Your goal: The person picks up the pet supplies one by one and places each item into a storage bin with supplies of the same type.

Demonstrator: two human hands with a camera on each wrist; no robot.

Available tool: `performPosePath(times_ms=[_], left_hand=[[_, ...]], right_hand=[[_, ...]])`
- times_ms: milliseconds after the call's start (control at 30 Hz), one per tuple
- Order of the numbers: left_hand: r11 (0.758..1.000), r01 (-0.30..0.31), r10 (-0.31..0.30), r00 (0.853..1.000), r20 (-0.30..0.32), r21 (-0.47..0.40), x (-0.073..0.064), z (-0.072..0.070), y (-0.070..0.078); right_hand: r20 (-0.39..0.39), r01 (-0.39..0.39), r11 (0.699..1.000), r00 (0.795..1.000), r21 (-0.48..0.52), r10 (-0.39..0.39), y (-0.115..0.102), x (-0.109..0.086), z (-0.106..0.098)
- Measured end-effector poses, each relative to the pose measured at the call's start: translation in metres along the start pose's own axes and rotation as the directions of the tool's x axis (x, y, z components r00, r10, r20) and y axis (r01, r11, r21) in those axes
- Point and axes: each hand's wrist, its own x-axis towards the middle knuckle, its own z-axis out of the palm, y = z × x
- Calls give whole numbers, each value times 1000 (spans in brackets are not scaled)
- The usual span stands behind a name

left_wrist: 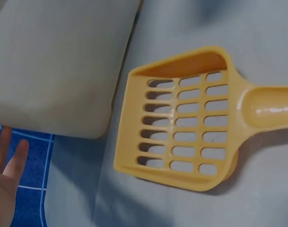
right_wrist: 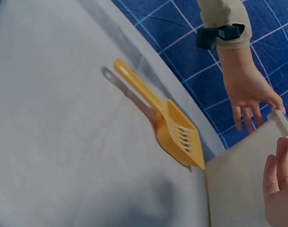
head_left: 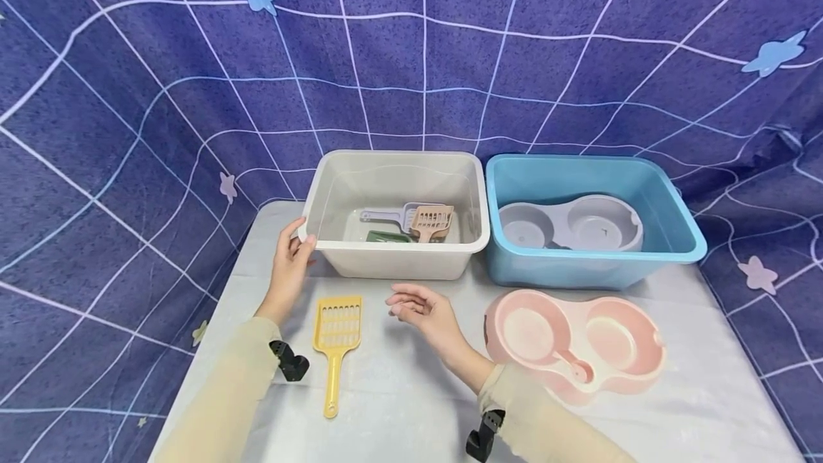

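Head view: left hand [head_left: 291,263], left of centre, at the front left corner of the grey bin [head_left: 392,263]. Its thumb and fingers grip the rim; the right wrist view shows the thumb on the edge and the other fingers extended outside the wall. Right hand [head_left: 424,313], just below centre, is raised over the table [head_left: 411,413] in front of the bin; fingers loosely bent, grasping nothing.

Grey bin: centre of frame. Inside, a brown scoop [head_left: 426,233] lies across the head of a lilac scoop [head_left: 386,216]; beside them a green item [head_left: 388,237], partly hidden by the front wall.

Yellow scoop [head_left: 335,352]: on the table, lower left of centre, between the two forearms, slotted head toward the bin and just apart from it, handle toward the lower edge. In the left wrist view its handle runs out at the right edge.

Blue bin [head_left: 579,271]: right of centre, beside the grey bin, containing a grey double bowl [head_left: 558,223]. Pink double bowl [head_left: 575,306]: lower right, in front of the blue bin. Patterned blue cloth [head_left: 411,91] fills the upper frame.
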Motion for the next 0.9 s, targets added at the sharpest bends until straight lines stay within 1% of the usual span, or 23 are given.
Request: performPosePath(times_ms=[167, 300, 367, 467, 633, 900], left_hand=[[999, -4, 4, 1000, 7, -40, 1, 2, 1], [998, -8, 7, 1000, -10, -67, 1, -1, 5], [998, -16, 15, 1000, -14, -59, 1, -4, 6], [999, -22, 22, 1000, -1, -36, 3, -8, 4], [1000, -27, 27, 1000, 3, -11, 3, -9, -1], [998, -44, 43, 999, -29, -36, 4, -6, -4]], right_hand=[[-27, -43, 999, 999, 19, 43, 15, -1, 4], [-18, -70, 997, 997, 38, 71, 29, -1, 14], [-12, -82, 996, 996, 44, 83, 34, -2, 20], [-16, -105, 993, 994, 55, 106, 42, -3, 27], [-25, -138, 988, 990, 68, 140, 54, -10, 33], [-21, -157, 984, 987, 85, 159, 71, -13, 42]])
